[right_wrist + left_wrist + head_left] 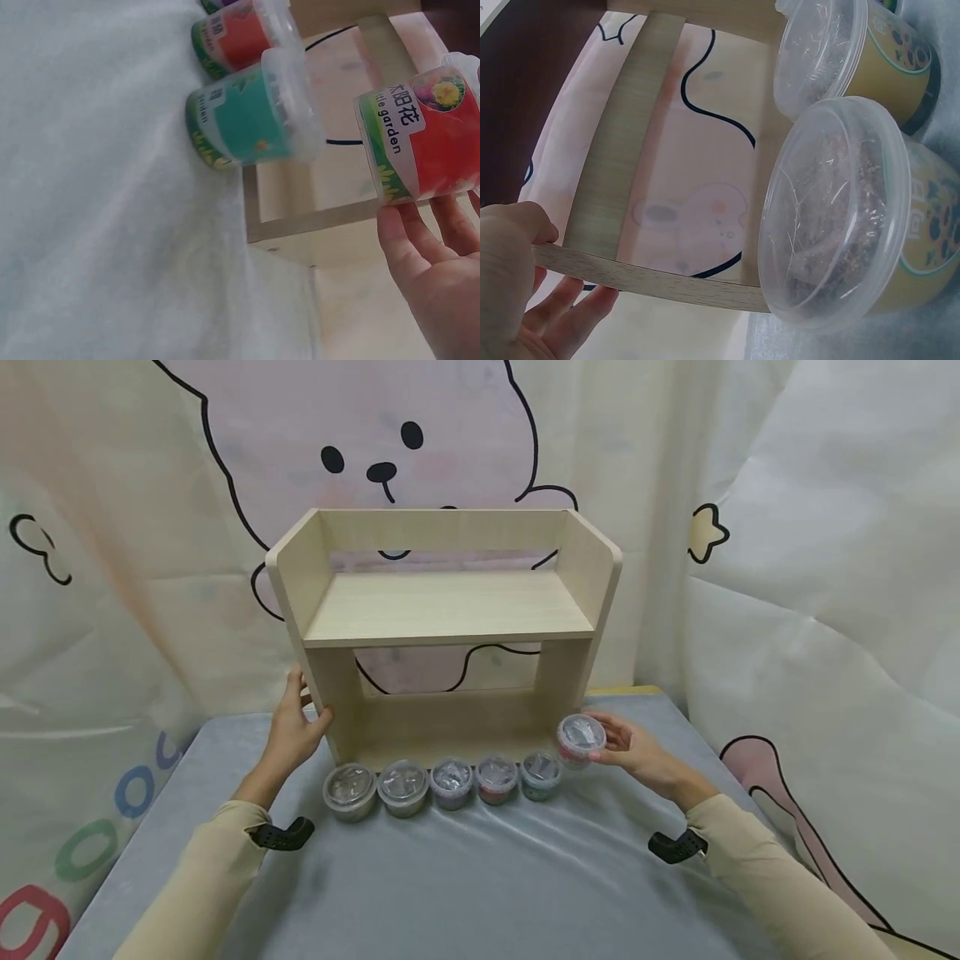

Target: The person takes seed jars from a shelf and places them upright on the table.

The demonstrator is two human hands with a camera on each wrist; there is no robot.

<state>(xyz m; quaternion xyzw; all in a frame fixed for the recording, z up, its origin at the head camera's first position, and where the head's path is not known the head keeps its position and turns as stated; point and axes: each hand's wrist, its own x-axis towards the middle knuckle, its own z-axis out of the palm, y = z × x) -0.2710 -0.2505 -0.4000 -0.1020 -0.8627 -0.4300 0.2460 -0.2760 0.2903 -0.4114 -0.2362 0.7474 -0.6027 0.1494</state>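
Observation:
A small two-tier wooden shelf [450,606] stands on the table. My left hand [294,731] grips the front edge of its left side panel, thumb inside and fingers outside, as the left wrist view shows. My right hand [637,757] holds a lidded plastic tub [582,733] by its side, off the table beside the shelf's lower right corner. In the right wrist view this tub has a red "little garden" label [446,139] with a flower picture. Several similar tubs stand in a row before the shelf, from a yellowish tub [832,217] at the left to a teal one [247,116] at the right.
A grey-blue cloth [465,885] with some creases covers the table. Behind it hangs a printed curtain [450,435] with a cartoon bear, and more curtain [825,568] closes off the right side. Black bands [281,835] are on both wrists.

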